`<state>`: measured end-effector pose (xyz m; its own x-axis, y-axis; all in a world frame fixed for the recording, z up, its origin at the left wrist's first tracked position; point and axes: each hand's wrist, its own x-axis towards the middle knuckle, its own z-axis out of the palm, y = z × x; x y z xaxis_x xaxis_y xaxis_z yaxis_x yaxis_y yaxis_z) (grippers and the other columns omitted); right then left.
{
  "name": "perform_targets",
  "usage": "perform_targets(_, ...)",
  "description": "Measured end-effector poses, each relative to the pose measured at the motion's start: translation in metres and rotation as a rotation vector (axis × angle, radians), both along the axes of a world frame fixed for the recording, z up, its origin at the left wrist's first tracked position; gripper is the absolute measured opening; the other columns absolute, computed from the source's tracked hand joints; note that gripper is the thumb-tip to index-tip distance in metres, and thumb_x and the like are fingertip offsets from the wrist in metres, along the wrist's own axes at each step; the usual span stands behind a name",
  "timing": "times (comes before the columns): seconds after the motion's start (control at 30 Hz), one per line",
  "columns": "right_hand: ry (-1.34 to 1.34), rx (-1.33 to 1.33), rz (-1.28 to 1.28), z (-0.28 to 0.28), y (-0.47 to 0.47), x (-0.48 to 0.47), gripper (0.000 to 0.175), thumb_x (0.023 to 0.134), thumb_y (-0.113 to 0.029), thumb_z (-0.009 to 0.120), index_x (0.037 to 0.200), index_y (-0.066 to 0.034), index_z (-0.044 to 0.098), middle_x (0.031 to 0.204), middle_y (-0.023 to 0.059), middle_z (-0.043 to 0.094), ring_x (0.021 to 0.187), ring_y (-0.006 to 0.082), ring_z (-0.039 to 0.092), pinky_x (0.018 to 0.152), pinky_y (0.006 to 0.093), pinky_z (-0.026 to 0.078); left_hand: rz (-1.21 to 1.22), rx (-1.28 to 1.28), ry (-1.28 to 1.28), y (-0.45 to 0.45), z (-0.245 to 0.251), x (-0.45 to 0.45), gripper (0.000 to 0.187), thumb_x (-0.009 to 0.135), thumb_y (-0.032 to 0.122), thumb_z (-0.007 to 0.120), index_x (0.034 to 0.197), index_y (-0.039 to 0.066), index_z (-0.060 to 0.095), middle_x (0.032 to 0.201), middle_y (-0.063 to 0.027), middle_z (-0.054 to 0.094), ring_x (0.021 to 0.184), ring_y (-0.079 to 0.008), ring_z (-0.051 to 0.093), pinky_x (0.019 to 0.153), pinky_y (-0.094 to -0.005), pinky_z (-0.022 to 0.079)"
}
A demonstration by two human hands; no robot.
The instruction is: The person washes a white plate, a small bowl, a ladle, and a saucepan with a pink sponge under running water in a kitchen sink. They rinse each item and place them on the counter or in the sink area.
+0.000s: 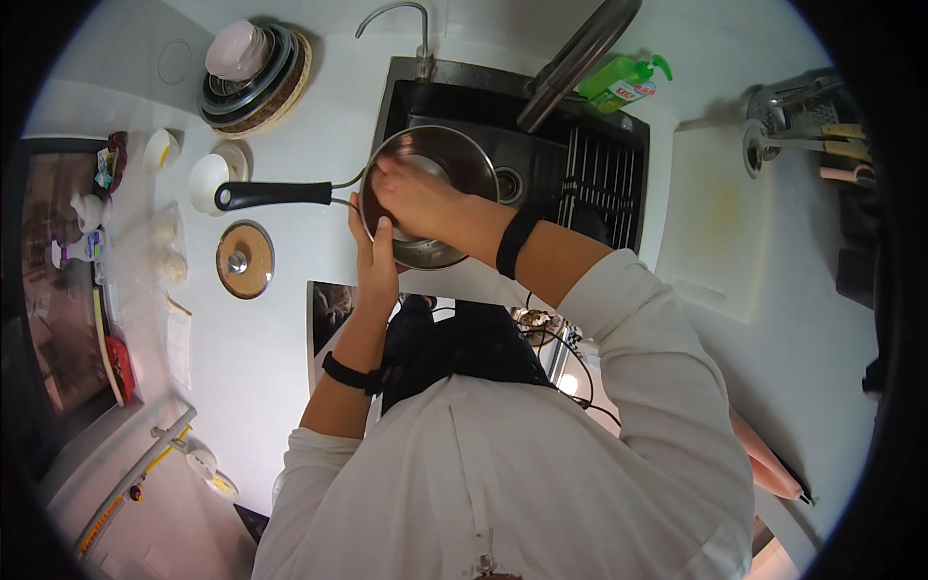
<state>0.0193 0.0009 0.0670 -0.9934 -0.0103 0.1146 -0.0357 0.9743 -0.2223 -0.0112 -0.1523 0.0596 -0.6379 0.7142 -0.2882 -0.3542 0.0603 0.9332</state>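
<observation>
A stainless-steel saucepan (467, 148) is tilted over the front left part of the black sink (464, 94). Its black handle (279, 194) points left across the counter. My left hand (375, 250) grips the pan's near left side, thumb at the rim and the other fingers partly hidden behind it. Inside the pan is my right hand (417, 196), fingers blurred against the inner left wall. Whether those fingers hold anything is hidden by blur. On the counter left of the pan lies a round lid (245, 279) with a metal knob.
Above the sink hang a dark faucet (573, 65) and a thin steel spout (395, 6). Green pump bottle (616, 83) stands behind. A drying rack (605, 188) covers the sink's right side. Stacked bowls (239, 54), a white bowl (206, 185) and a cutting board (714, 225) flank it.
</observation>
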Motion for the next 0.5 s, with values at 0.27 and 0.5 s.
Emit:
perform_targets(0.27, -0.662, -0.468, -0.063, -0.003, 0.001, 0.024, 0.025, 0.091, -0.016, 0.059, 0.109, 0.0003, 0.068, 0.141, 0.0167, 0.047, 0.12, 0.0332, 0.058, 0.091, 0.0445, 0.054, 0.047, -0.109, 0.146, 0.012, 0.013, -0.013, 0.066, 0.103, 0.027, 0.042, 0.159, 0.015, 0.009, 0.155, -0.0149, 0.03, 0.136, -0.0321, 0.04, 0.099, -0.0389, 0.051)
perform_targets(0.5, -0.135, -0.46, -0.271, -0.008, 0.013, 0.018, 0.042, 0.084, -0.01, 0.063, 0.126, -0.0017, 0.057, 0.134, 0.0162, 0.049, 0.131, 0.034, 0.048, 0.108, 0.0422, 0.042, 0.049, -0.103, 0.022, 0.015, 0.012, -0.008, 0.069, 0.101, 0.02, 0.044, 0.157, 0.003, 0.009, 0.156, -0.0181, 0.028, 0.14, -0.0292, 0.036, 0.113, -0.0371, 0.032)
